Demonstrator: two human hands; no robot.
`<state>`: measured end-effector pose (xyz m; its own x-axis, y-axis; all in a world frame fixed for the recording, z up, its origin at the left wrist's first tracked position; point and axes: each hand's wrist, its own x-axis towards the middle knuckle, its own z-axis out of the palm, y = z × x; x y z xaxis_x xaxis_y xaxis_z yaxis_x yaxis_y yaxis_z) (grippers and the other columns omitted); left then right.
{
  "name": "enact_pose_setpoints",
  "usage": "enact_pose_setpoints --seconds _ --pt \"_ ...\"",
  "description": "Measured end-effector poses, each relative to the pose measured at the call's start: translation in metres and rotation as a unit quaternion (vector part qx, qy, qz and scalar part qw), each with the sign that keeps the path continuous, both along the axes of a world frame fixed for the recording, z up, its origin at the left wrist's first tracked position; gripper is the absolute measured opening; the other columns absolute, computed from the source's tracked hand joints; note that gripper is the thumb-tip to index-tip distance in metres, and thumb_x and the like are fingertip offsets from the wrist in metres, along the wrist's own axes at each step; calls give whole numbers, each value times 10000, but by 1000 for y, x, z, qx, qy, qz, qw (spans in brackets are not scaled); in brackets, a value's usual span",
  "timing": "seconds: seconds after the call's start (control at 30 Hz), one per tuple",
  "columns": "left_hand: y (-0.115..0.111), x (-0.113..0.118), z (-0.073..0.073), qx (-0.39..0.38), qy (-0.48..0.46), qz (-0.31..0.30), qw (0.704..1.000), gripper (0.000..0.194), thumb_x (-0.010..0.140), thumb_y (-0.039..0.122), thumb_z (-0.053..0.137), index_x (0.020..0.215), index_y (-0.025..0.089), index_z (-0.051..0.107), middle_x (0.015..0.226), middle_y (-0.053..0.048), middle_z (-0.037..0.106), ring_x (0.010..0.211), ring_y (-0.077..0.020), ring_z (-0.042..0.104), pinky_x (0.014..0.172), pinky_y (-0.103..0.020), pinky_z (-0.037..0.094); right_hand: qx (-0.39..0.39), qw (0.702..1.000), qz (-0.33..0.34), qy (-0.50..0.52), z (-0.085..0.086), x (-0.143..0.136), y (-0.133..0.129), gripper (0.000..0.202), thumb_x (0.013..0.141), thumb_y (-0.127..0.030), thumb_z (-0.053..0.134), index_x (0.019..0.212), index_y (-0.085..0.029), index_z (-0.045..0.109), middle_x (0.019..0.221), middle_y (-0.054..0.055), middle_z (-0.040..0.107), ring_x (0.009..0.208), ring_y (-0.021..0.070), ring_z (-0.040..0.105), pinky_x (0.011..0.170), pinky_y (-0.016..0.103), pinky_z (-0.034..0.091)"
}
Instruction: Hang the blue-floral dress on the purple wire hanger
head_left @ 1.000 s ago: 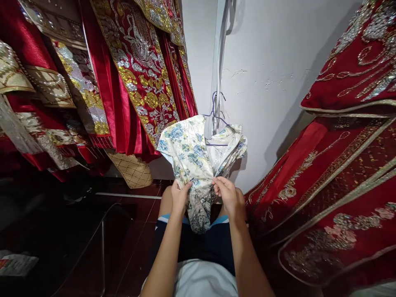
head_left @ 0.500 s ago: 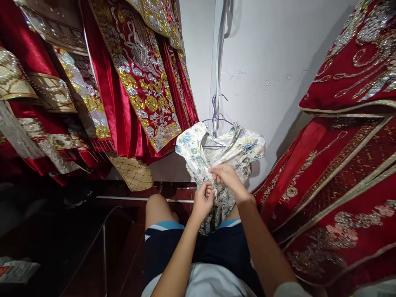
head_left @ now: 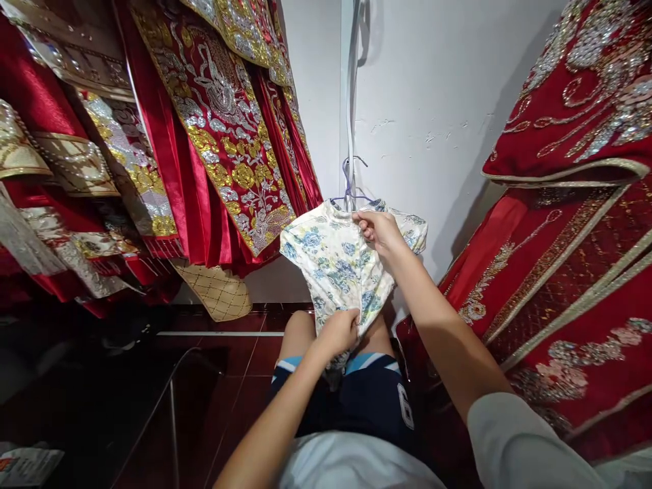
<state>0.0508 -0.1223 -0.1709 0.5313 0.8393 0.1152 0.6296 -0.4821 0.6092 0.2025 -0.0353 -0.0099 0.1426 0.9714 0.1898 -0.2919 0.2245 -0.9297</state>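
Observation:
A white floral garment (head_left: 331, 261) with blue flowers hangs on a thin purple hanger (head_left: 348, 183) in front of me, its front panels drawn together. My right hand (head_left: 375, 229) pinches the cloth at the neckline, just under the hanger. Lower down, at the waist of the garment, my left hand (head_left: 340, 330) has its fingers closed on the front edge. Between the two hands the edge runs nearly straight down. The bottom of the garment bunches between my knees, partly hidden behind my left hand.
Red embroidered garments (head_left: 244, 170) hang at the left, beside a gold quilted piece (head_left: 216, 288). More red beaded garments (head_left: 555, 272) fill the right side. A white pole (head_left: 351, 88) stands against the wall (head_left: 422, 81). A thin metal frame (head_left: 173, 414) is at the lower left.
My right hand has risen from the middle of the garment to the neckline. My left hand has moved slightly down. The open neckline has closed, and the front now lies flatter and tauter.

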Motion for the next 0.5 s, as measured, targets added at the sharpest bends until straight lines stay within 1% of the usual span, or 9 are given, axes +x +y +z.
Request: enact_pose_setpoints --seconds 0.07,0.13,0.2,0.23,0.27,0.3,0.33,0.4,0.5 --pt "19 -7 30 25 -28 -24 999 156 811 60 501 796 188 588 729 -22 633 676 -166 571 628 -260 368 20 999 11 -29 -2 0 -6 97 774 -188 660 710 -122 690 473 -30 525 364 37 386 342 152 237" --pt "41 -12 70 106 -123 30 986 193 881 145 513 1032 194 624 777 -22 663 680 -171 591 645 -266 406 37 998 14 -58 -2 -1 -12 108 775 -202 667 704 -124 687 469 -23 535 370 44 399 355 154 258" --pt "62 -14 112 209 -199 77 954 332 936 217 501 1261 193 561 811 -24 671 689 -173 594 673 -277 429 50 995 15 -81 -1 -2 -18 120 771 -208 671 682 -128 675 463 -22 537 377 48 403 367 157 271" --pt "72 -14 130 251 -213 76 941 346 956 229 478 1292 192 554 838 -30 678 709 -173 600 697 -281 437 56 994 16 -89 0 -3 -19 125 770 -211 670 674 -130 669 461 -23 535 381 50 404 373 159 276" --pt "80 -13 146 281 -207 64 935 309 961 234 475 1244 188 590 862 -39 686 724 -175 603 714 -285 439 61 993 15 -95 0 -3 -20 130 769 -217 670 670 -133 666 459 -25 531 384 52 403 379 163 279" --pt "87 -12 159 300 -187 49 934 243 958 239 486 1134 176 641 857 -47 688 736 -179 602 725 -289 436 66 993 14 -101 -1 -2 -20 134 769 -225 674 669 -136 664 459 -28 528 388 53 401 385 168 281" --pt "92 -10 168 314 -164 40 934 200 953 235 493 1023 166 667 839 -54 686 740 -184 598 730 -292 430 70 992 13 -108 -3 -2 -18 137 768 -238 682 674 -139 664 463 -30 527 394 55 400 391 174 282" --pt "98 -7 176 335 -125 36 933 183 938 224 510 867 157 665 803 -62 676 739 -193 586 733 -298 416 73 990 7 -123 -9 -1 -14 159 765 -275 707 680 -148 663 467 -38 518 402 59 388 403 188 278" --pt "98 -6 172 367 -122 35 921 154 918 204 528 837 158 650 808 -62 674 749 -192 578 752 -299 405 74 987 -9 -142 -26 -5 -4 231 764 -322 738 637 -171 618 456 -52 476 421 65 366 428 204 268"
